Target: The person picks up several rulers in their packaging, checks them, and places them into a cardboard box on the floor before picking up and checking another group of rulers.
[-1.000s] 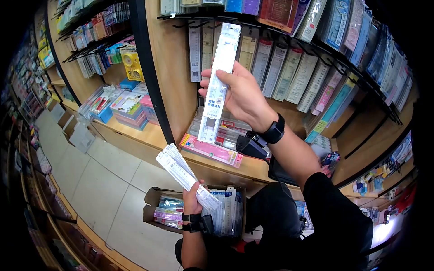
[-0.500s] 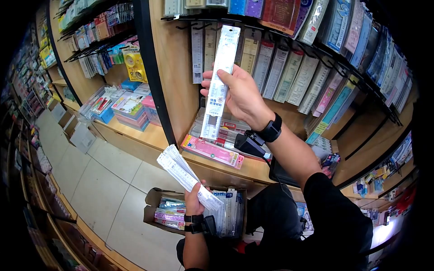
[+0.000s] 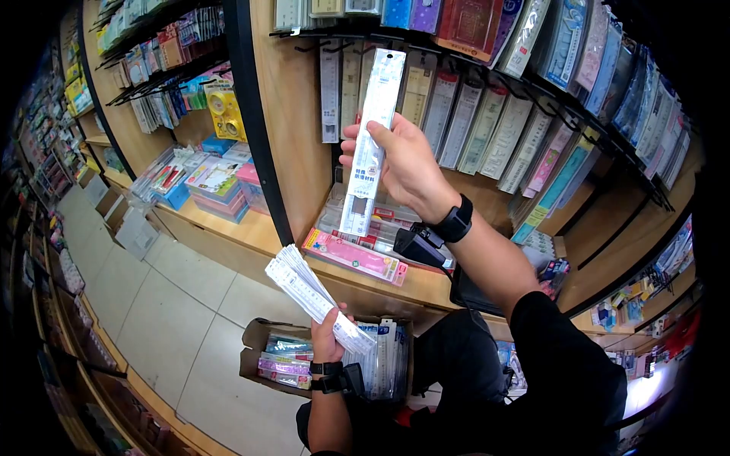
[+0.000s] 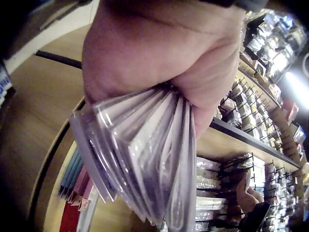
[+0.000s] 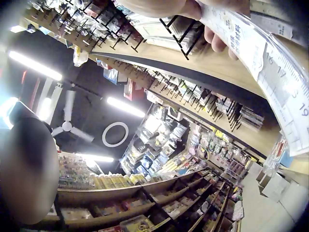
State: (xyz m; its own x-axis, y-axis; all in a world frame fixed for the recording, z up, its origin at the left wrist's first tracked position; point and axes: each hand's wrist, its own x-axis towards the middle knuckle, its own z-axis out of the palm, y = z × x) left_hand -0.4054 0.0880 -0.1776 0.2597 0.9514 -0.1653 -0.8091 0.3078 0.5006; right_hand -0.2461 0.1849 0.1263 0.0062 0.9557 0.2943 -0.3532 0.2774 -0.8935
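Note:
My right hand (image 3: pixel 407 156) pinches a packaged ruler (image 3: pixel 370 144), thumb across its front and fingers behind. The ruler stands nearly upright before the shelf, its hang hole at the top; in the right wrist view its printed scale (image 5: pixel 282 72) shows numbers up to 19. Lower down, my left hand (image 3: pixel 327 334) grips a fanned bundle of packaged rulers (image 3: pixel 300 285) above an open cardboard box (image 3: pixel 255 334). Seen from the left wrist, the clear sleeves (image 4: pixel 145 154) spread out below the palm (image 4: pixel 154 53).
Packaged rulers (image 3: pixel 464 125) hang in a row on hooks behind my right hand. A pink package (image 3: pixel 353 257) lies along the shelf's front edge. More packaged rulers (image 3: pixel 384 353) fill the box. A black post (image 3: pixel 262 152) divides the shelves, with stacked boxes (image 3: pixel 220 182) left of it.
The ruler in my right hand has shifted slightly downward and right. My left hand keeps its grip on the bundle, nearly unmoved.

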